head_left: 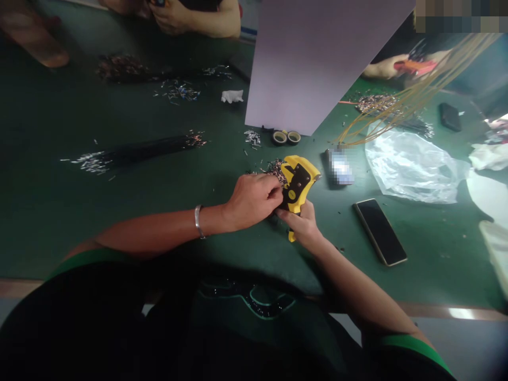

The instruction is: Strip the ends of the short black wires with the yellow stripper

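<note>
My right hand (305, 225) is wrapped round the handle of a yellow and black wire stripper (304, 182), held just above the green table. Close against the tool's side, my left hand (254, 198) is closed, thumb and fingers pinched together. Whatever is between those fingertips is hidden. Behind my left knuckles is a tangle of wire ends (274, 168) with a coppery shine, partly covered by the hand. Small silvery metal pieces (252, 138) lie loose beyond it. To the left rests a bundle of black wires (146, 151) with pale metal tips at one end.
A pale upright panel (309, 63) stands ahead, with two tape rolls (286, 138) at its foot. On the right are a phone (380, 231), a clear plastic bag (416, 164) and yellow wires (381, 121). Co-workers' hands (174, 17) show across the table; one holds red-handled pliers (416, 66).
</note>
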Available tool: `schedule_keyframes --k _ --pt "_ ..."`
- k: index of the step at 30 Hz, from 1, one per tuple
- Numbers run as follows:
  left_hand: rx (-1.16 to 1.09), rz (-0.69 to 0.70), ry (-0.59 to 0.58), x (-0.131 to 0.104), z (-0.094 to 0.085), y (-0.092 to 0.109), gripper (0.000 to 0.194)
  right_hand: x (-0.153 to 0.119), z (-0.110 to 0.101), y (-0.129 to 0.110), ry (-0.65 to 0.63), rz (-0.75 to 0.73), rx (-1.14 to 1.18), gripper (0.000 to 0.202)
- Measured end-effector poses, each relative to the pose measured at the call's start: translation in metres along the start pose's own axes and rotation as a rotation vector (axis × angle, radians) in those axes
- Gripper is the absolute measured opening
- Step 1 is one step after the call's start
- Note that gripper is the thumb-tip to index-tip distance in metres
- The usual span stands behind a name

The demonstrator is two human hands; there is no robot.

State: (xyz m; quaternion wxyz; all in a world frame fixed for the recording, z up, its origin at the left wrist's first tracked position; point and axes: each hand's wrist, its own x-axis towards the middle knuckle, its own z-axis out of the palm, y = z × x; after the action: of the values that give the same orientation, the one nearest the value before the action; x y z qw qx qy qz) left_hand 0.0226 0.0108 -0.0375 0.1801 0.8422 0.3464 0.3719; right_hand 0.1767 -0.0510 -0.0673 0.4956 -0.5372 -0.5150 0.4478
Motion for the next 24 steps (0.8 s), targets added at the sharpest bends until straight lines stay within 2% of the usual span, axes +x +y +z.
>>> schedule_keyframes --k 7,13,24 --pt "-0.055 0.031 -0.008 -0.004 0.0 0.002 0.026 -0.001 0.001 -0.003 0.028 -0.014 -0.063 0.005" --pt "-0.094 0.043 -0.009 -0.006 0.0 0.003 0.024 -0.001 0.001 0.001 0.094 -0.039 -0.109 0.012" --pt "-0.121 0.016 -0.04 -0.007 0.0 0.002 0.027 -0.003 -0.006 0.012 0.08 -0.053 -0.213 0.008"
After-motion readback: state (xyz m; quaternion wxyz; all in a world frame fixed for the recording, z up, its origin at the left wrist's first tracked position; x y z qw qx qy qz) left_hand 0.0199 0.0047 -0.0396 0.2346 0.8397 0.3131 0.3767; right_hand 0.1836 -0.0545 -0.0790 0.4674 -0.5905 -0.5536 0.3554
